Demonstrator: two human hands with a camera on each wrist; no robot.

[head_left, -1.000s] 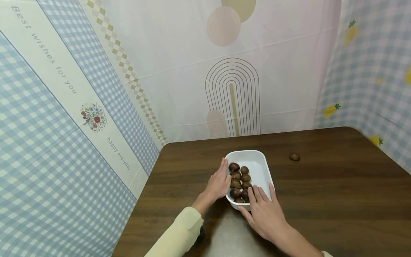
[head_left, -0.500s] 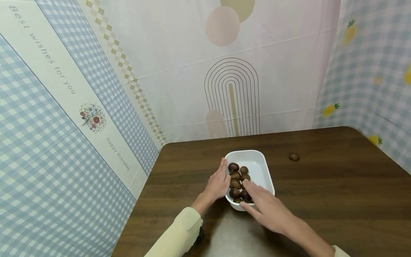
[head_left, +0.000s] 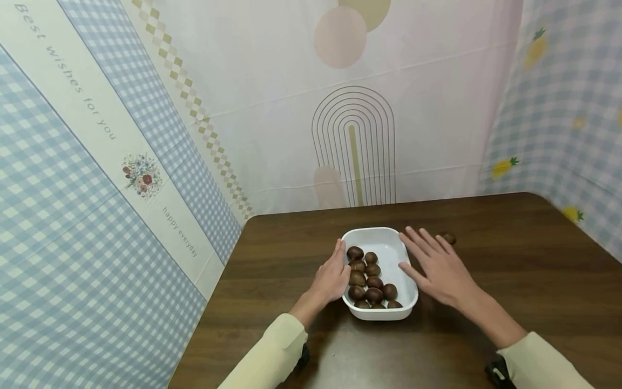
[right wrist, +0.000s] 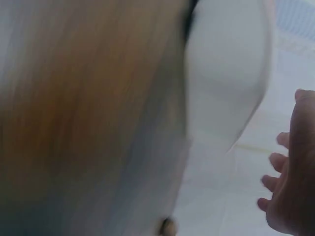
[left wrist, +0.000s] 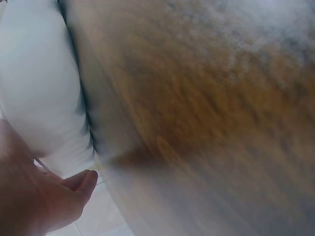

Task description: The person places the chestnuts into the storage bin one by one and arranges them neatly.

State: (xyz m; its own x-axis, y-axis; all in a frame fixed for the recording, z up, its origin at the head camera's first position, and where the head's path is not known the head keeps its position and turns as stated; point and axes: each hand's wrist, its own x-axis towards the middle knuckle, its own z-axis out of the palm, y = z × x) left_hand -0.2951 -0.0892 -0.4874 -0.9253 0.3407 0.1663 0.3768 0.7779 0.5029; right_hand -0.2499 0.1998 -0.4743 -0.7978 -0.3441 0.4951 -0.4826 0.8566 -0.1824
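Note:
A white rectangular dish [head_left: 384,315] stands on the table, with several glossy brown chestnuts [head_left: 357,278] gathered along its left side and near end. My left hand [head_left: 330,278] holds the dish's left side, thumb at the rim and fingers along the outer wall. In the left wrist view its fingertips [left wrist: 88,182] show by the far end of the dish. My right hand [head_left: 439,267] is spread over the right rim, palm down, holding nothing. Just beyond its fingers, a single chestnut [head_left: 449,237] lies on the table, partly covered by them.
The dark wooden table [head_left: 534,270] reaches back to a printed cloth wall [head_left: 272,135]. Checked cloth [head_left: 573,140] with pineapples hangs at the right, and blue checked cloth [head_left: 58,227] along the left. A black wrist strap [head_left: 500,371] shows at the right sleeve.
My right hand has lifted from over the chestnuts at the dish's near end and moved right and away, past the right rim. The left hand and dish have stayed put.

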